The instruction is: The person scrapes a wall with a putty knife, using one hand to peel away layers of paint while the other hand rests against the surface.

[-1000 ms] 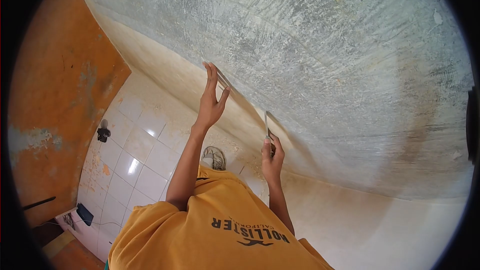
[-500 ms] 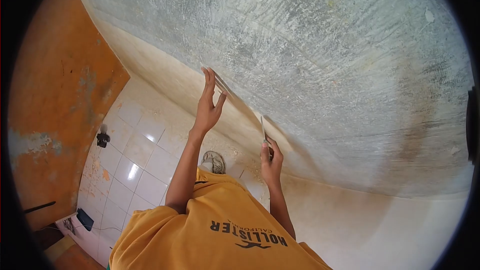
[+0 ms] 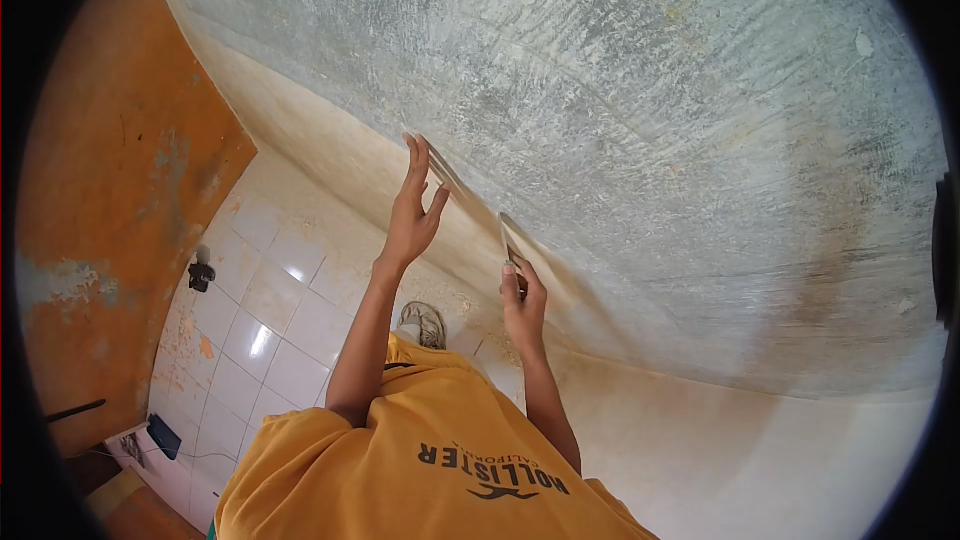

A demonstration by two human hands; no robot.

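The left hand (image 3: 412,212) is raised with its fingers straight and together, thumb spread, holding a flat plate (image 3: 441,172) edge-on against the wall (image 3: 640,130); the plate shows only as a thin grey strip past the fingertips, and how the hand grips it cannot be told. The right hand (image 3: 522,302) is lower and to the right, closed around the handle of a scraper (image 3: 510,240), forefinger laid along it. The scraper's blade points up and left and lies against the wall, just below the line where rough grey plaster meets the smoother cream band. The two tools are near each other but apart.

Both forearms rise from the sleeves of a yellow shirt (image 3: 420,460) at the near bottom edge. Below, between the arms, a shoe (image 3: 424,323) stands on the tiled floor (image 3: 270,310). A small dark fitting (image 3: 200,273) sits on the tiles by the orange wall (image 3: 120,190) at left, and a dark flat thing (image 3: 165,435) lies in the near left corner.
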